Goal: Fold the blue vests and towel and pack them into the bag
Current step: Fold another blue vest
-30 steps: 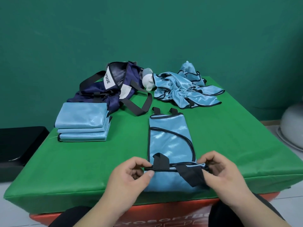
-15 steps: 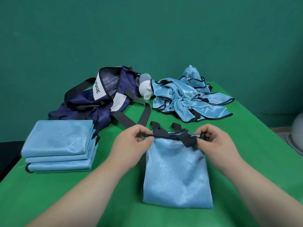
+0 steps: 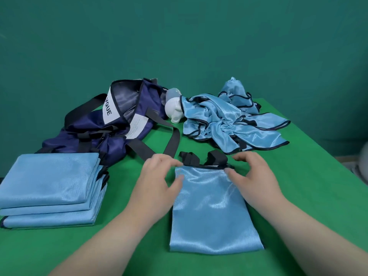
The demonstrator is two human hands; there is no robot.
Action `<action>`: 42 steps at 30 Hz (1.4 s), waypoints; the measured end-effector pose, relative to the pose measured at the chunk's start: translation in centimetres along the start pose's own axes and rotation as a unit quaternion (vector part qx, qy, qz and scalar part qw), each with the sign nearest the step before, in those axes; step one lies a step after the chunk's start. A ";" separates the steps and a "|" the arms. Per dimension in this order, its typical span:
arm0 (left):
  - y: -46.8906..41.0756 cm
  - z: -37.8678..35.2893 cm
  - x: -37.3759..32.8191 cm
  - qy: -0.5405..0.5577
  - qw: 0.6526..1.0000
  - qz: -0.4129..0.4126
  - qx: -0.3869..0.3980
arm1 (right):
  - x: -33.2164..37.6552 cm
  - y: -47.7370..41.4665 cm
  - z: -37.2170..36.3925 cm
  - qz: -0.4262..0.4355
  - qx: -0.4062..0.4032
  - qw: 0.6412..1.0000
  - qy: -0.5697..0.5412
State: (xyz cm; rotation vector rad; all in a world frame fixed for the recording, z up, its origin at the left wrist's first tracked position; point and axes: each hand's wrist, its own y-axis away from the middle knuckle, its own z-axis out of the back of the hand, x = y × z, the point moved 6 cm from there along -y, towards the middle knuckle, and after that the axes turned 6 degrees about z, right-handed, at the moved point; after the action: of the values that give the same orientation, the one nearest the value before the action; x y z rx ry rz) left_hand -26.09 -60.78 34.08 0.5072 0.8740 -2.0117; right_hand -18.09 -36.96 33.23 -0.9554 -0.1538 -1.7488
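Note:
A light blue vest (image 3: 215,212), folded in half, lies flat in front of me with its black straps at the far edge. My left hand (image 3: 159,182) rests on its upper left corner with fingers spread. My right hand (image 3: 253,176) rests on the upper right corner, fingers apart, gripping nothing. A stack of three folded blue vests (image 3: 49,188) sits at the left. The navy bag (image 3: 111,124) lies open behind that stack. A heap of unfolded blue vests (image 3: 231,122) lies at the back right.
The green table (image 3: 308,186) ends at its right edge, with a pale rounded object beyond it. A white and grey rolled item (image 3: 174,108) sits between the bag and the heap. Black bag straps (image 3: 171,140) trail just behind my left hand.
I carried the vest's near end over to the far end, folding it in half. My fingers have let go of the edge and now lie spread on the top corners.

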 end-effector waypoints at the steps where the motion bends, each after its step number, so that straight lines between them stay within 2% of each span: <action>1: 0.7 -0.3 -0.6 -0.018 0.998 -0.051 0.015 | 0.3 0.7 0.2 0.020 -0.015 1.000 0.009; 3: 1.6 -1.4 -1.3 -0.067 0.986 -0.141 0.054 | 1.4 1.9 0.1 0.087 -0.017 0.995 0.033; 6: 1.7 -3.8 -0.8 -0.172 0.956 -0.199 0.129 | 2.2 2.8 -1.9 0.178 0.100 0.974 0.102; 9: 0.8 -5.1 0.1 -0.252 0.930 -0.173 0.207 | 1.5 2.3 -3.5 0.188 0.213 0.943 0.173; 14: 0.0 -5.7 1.5 -0.269 0.917 -0.123 0.269 | 0.6 1.9 -4.5 0.181 0.290 0.914 0.218; 17: -0.2 -6.0 2.0 -0.254 0.918 -0.108 0.285 | 0.2 1.9 -4.9 0.170 0.302 0.909 0.231; 25: -0.2 -5.9 1.7 -0.244 0.920 -0.128 0.280 | 0.2 2.2 -5.0 0.175 0.300 0.908 0.235; 37: 8.2 -2.0 0.7 -0.227 0.929 -0.084 0.281 | 2.7 9.0 -4.0 0.199 0.343 0.896 0.200; 40: 7.9 -1.9 0.7 -0.206 0.933 -0.088 0.283 | 2.6 8.7 -4.1 0.202 0.338 0.905 0.160; 42: 8.1 -1.3 0.6 -0.164 0.949 -0.088 0.255 | 2.1 8.5 -3.6 0.187 0.302 0.932 0.066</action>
State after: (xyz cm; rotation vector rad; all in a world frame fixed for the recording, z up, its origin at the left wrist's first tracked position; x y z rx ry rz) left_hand -19.59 -63.28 29.68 0.3629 0.1924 -2.4050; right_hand -12.96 -43.87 29.33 -0.3794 -0.3730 -1.2854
